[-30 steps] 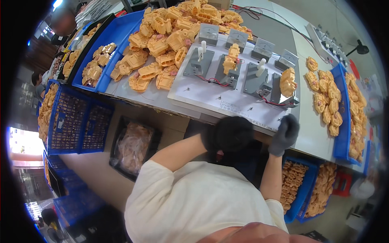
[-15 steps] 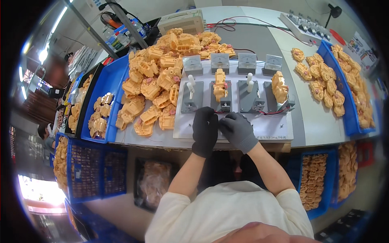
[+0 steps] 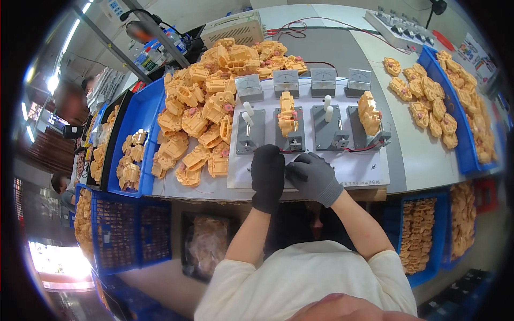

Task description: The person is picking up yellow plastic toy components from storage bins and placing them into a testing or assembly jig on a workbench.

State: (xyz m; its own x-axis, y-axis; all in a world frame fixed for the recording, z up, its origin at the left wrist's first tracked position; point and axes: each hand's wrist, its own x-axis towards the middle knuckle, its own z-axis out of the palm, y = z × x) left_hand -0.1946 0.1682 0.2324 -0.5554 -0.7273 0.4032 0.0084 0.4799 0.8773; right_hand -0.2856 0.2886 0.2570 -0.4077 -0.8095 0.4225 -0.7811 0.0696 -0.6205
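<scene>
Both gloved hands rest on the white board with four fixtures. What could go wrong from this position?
1. The red wires run along the white board just beyond the right hand; fingers might snag them.
2. The heap of orange parts leans against the board's left side near the left hand; a nudge could spill pieces off the table edge.

A grey workbench (image 3: 342, 53) stands under bright ceiling strip lights (image 3: 53, 80).

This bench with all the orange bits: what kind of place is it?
Probably a factory test station: heaps of orange plastic parts, blue trays, and a white board with four grey fixtures and dial meters.
</scene>
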